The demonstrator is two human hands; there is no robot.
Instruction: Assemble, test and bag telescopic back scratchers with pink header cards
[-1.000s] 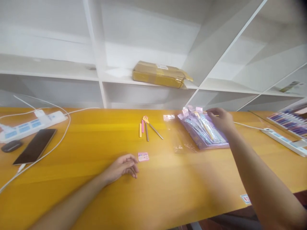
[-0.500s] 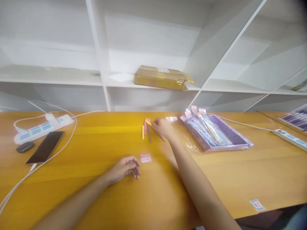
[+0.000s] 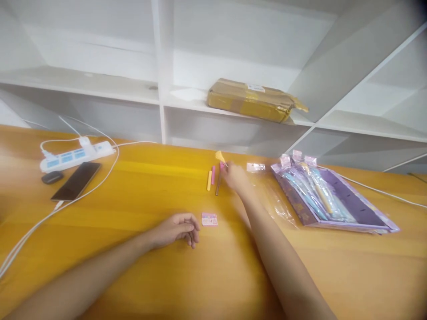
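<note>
My right hand is closed on a thin metal rod with a yellow claw-shaped head, like a back scratcher; the head sticks out past the fingertips and the hand hides most of the rod. Just beside it lies another metal rod with a pink claw head. To their left, a yellow handle-like stick and a pink stick lie side by side. My left hand rests on the table, loosely curled with fingers apart, holding nothing. Near its fingertips is a small pink printed card.
At right a purple tray holds several bagged items. Clear plastic wrapping lies left of it. A power strip, a phone and white cables occupy the left. Behind, a taped carton sits on a white shelf.
My right hand has shifted the yellow-headed back scratcher, whose head now stands farther back, beyond the pink one. The view has turned slightly left. My left hand stays by the card.
</note>
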